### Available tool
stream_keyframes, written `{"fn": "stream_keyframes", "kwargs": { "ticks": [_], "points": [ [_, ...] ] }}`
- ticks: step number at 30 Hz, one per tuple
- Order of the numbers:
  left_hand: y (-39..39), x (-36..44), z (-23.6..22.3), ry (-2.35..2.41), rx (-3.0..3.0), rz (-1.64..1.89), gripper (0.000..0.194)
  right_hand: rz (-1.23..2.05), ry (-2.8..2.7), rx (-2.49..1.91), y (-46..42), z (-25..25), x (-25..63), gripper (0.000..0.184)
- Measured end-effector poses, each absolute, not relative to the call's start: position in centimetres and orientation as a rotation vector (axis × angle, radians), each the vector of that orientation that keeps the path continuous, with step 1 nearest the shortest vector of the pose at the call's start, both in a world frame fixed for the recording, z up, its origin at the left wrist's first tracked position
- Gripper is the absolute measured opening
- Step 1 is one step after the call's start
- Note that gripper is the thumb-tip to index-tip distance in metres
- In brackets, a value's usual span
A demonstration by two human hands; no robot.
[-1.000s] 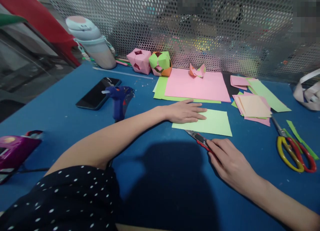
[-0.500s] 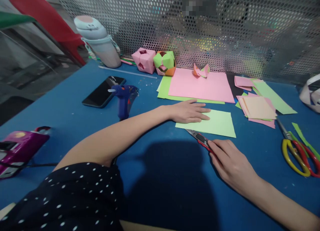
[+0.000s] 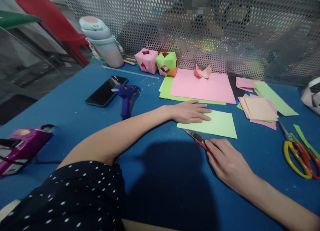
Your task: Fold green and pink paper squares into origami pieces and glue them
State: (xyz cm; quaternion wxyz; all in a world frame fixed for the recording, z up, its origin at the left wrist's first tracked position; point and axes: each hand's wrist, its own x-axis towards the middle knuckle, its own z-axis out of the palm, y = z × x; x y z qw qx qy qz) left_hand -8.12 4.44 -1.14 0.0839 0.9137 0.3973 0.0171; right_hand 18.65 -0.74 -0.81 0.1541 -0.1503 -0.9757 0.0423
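Note:
My left hand [image 3: 190, 112] lies flat, fingers spread, on the left part of a pale green sheet of paper [image 3: 221, 125]. In my right hand [image 3: 226, 161] is a red and black utility knife [image 3: 199, 138], its blade pointing up and to the left. The blade tip is by the sheet's near left edge; whether it touches the paper I cannot tell. Behind the sheet lie a large pink sheet [image 3: 202, 88] and a bright green sheet [image 3: 165, 92] under it. A small folded paper piece [image 3: 203, 72] stands on the pink sheet.
A blue glue gun [image 3: 126, 99] stands beside a phone [image 3: 106, 91] at left. Two folded paper balls, one pink [image 3: 147, 61], one green and orange [image 3: 167, 63], sit by the perforated metal panel [image 3: 150, 28]. At right are square papers [image 3: 262, 108] and scissors [image 3: 297, 157].
The knife has shifted slightly left relative to the sheet, with my right hand following. My left hand keeps its place on the paper. The whole view has moved a little.

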Motion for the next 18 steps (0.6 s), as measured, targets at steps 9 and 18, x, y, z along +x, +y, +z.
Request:
{"fn": "stream_keyframes", "kwargs": {
  "ticks": [9, 18],
  "points": [
    [4.5, -8.2, -1.2, 1.176, 2.712, 0.064, 0.047, 0.124, -2.792, -0.377, -0.6, -0.8, 17.8, 0.036],
    [4.3, -8.1, -1.0, 1.174, 2.7, 0.065, 0.046, 0.109, -2.808, -0.351, -0.6, -0.9, 17.1, 0.036]
  ]
}}
